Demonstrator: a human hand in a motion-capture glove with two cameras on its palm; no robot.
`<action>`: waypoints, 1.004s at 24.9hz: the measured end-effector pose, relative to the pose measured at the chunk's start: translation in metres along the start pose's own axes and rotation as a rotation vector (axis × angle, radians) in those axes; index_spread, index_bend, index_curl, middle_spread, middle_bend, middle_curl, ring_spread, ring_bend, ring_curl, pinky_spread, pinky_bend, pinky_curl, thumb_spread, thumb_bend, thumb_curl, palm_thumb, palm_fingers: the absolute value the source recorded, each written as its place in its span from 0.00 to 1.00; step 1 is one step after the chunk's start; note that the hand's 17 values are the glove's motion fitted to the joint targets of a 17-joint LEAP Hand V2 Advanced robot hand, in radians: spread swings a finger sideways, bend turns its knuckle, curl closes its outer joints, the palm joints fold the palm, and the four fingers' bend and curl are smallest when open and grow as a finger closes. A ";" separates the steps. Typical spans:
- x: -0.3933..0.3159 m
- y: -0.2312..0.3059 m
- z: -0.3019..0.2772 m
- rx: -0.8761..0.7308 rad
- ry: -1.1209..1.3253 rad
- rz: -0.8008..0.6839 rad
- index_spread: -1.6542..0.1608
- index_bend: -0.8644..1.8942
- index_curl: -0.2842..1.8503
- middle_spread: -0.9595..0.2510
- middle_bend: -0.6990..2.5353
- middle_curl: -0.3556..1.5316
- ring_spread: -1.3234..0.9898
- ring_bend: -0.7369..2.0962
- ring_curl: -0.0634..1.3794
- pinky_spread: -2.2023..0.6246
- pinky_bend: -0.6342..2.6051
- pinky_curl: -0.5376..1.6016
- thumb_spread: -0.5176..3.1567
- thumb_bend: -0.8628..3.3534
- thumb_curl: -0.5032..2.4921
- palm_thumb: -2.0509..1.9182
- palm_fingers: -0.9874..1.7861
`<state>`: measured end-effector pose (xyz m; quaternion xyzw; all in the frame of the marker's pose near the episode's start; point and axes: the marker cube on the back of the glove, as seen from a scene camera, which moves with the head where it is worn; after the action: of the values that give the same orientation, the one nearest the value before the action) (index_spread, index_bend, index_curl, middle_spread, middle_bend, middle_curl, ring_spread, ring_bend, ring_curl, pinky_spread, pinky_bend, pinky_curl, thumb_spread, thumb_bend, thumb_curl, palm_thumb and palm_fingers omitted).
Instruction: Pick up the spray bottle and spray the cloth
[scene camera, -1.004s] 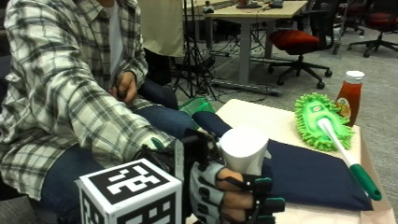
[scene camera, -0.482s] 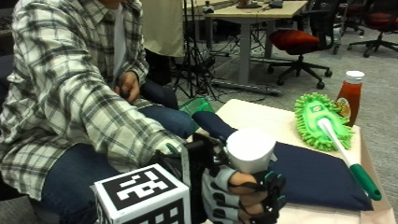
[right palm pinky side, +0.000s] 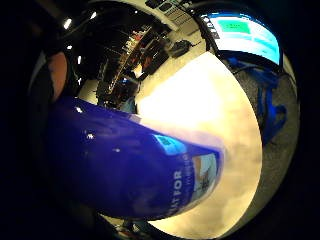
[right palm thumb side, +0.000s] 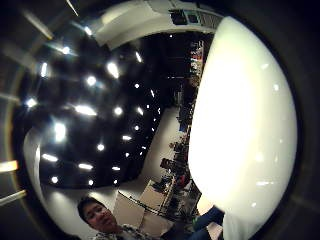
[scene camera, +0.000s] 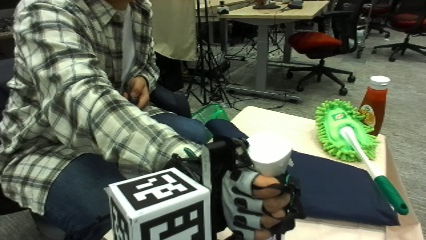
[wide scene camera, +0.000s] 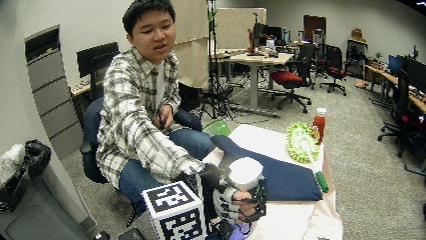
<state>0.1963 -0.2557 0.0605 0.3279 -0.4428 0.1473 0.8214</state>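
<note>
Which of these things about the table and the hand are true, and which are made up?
1. The gloved right hand grips the spray bottle. True.
2. The green duster lies on the floor. False: it lies on the table, its head beside the ketchup bottle.
3. The cloth is dark blue. True.
4. The ketchup bottle has tipped over. False: it stands upright at the table's far corner.
5. The person's bare hand holds the cloth. False: it rests at their lap, away from the table.
</note>
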 end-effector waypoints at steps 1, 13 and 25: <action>-0.003 0.001 0.001 -0.006 0.008 -0.007 0.75 0.37 0.32 0.66 0.35 0.45 0.48 0.43 0.33 0.77 0.25 0.40 0.26 0.21 0.40 0.83 0.74; -0.072 0.031 -0.004 -0.145 0.188 -0.161 0.75 0.37 0.34 0.66 0.35 0.46 0.47 0.43 0.36 0.75 0.26 0.42 0.21 0.20 0.42 0.83 0.76; -0.135 0.098 0.001 -0.270 0.388 -0.265 0.75 0.37 0.35 0.66 0.35 0.47 0.47 0.43 0.37 0.74 0.26 0.43 0.19 0.20 0.42 0.83 0.76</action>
<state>0.0670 -0.1772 -0.0106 0.2361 -0.2460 0.0383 0.9393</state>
